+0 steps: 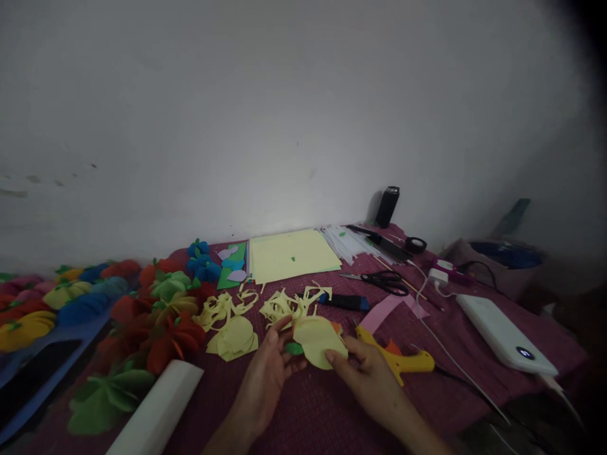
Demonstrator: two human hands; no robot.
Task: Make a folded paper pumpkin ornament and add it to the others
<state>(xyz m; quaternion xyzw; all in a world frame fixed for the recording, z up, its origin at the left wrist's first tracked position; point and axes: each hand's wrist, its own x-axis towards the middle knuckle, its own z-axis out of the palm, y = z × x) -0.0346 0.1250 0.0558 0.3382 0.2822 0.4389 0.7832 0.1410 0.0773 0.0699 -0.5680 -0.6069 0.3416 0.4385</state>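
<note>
In front of me is a rounded pale-yellow paper cut-out (318, 342), with bits of orange paper showing at its edges and a green paper piece (294, 348) at its left. My right hand (372, 376) pinches the cut-out's right side, thumb on top. My left hand (266, 373) curls around the left side, its fingers at the green piece and thumb near the yellow edge. Left of it lies a pile of yellow cut-outs (233, 339). Curly yellow paper scraps (279, 305) lie just beyond. A yellow glue gun (408, 363) rests beside my right hand.
Folded paper pumpkins (173, 338) in several colours crowd the left side, near a white roll (156, 411). Yellow sheets (294, 253) lie by the wall. Black scissors (386, 281), a blue-black cutter (344, 301), cables and a white power bank (505, 335) are ahead and right.
</note>
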